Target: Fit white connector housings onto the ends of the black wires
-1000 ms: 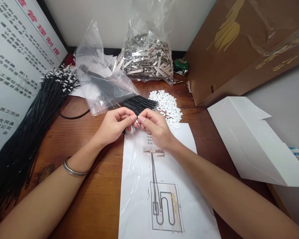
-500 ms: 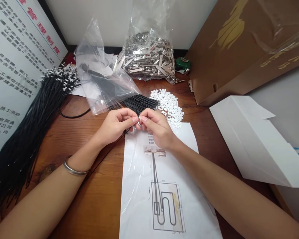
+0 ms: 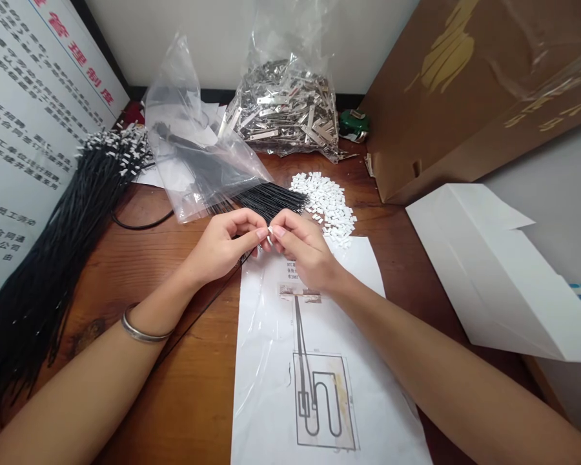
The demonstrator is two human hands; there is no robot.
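Note:
My left hand [image 3: 225, 245] and my right hand [image 3: 303, 248] meet fingertip to fingertip above the top of a printed drawing sheet [image 3: 266, 387]. A thin black wire [image 3: 208, 300] trails down and left from my left fingers, which are pinched on it. Between the fingertips shows a small white connector housing [image 3: 270, 230], pinched by my right thumb and forefinger; the fingers cover most of it. Just beyond my hands lie a bundle of black wires [image 3: 275, 199] and a pile of white connector housings [image 3: 329, 200].
A clear plastic bag [image 3: 174, 174] covers part of the wire bundle. At left hangs a thick bunch of black wires with white ends [image 3: 72, 239]. Behind are a bag of metal strips [image 3: 285, 110] and a green tape measure [image 3: 354, 124]. A brown box [image 3: 445, 110] and white carton [image 3: 489, 278] stand at right.
My hands stay together at nearly the same spot, with only slight finger movement. The view has shifted a little.

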